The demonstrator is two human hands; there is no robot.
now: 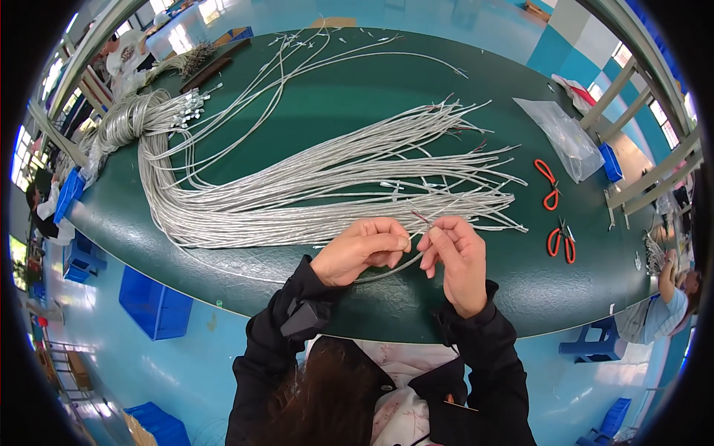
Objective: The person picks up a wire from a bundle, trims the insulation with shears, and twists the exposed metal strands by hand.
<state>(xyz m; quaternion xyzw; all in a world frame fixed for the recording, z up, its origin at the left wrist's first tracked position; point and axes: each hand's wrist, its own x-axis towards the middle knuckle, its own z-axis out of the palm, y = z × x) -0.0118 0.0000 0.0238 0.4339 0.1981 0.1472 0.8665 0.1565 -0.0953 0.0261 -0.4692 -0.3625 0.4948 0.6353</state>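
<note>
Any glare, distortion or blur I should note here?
Head view: whitish glare on the glossy dark-green table; head view: the table's near edge bows, fisheye-style; head view: the bare left hand and bare right hand look fairly sharp.

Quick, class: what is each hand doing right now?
Left hand: closed, thumb against fingers; whether it pinches a wire is too small to tell.
Right hand: closed, holding a grey cable near its end.

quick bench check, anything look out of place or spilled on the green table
Nothing looks clearly damaged or spilled. A few stray cables reach across the table toward its far edge, away from the main bundle, so they look untidy.
</note>
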